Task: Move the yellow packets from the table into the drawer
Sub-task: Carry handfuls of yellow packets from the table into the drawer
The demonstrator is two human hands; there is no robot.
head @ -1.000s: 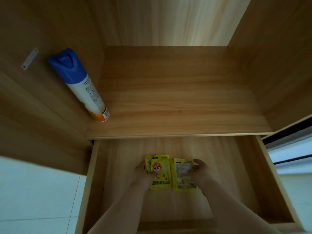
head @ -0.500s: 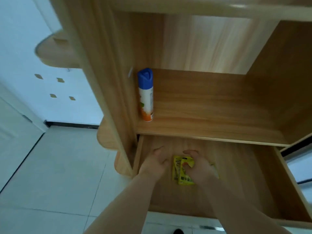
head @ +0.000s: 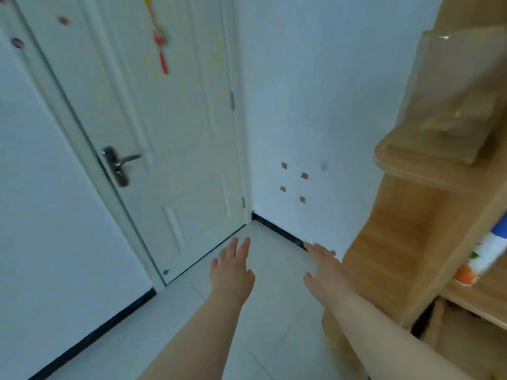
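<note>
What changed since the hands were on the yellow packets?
Both hands let go and left the drawer: left hand and right hand now open, empty, over the floor. View swung left toward the door; packets out of sight. Spray can stays on its shelf.

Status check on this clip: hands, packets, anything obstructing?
Left hand open, empty; right hand open, empty. Yellow packets not in view. Nothing blocks the hands.

a home hallway: white panelled door (head: 153, 127), tiled floor (head: 274, 270), wooden shelf unit (head: 406, 242)
</note>
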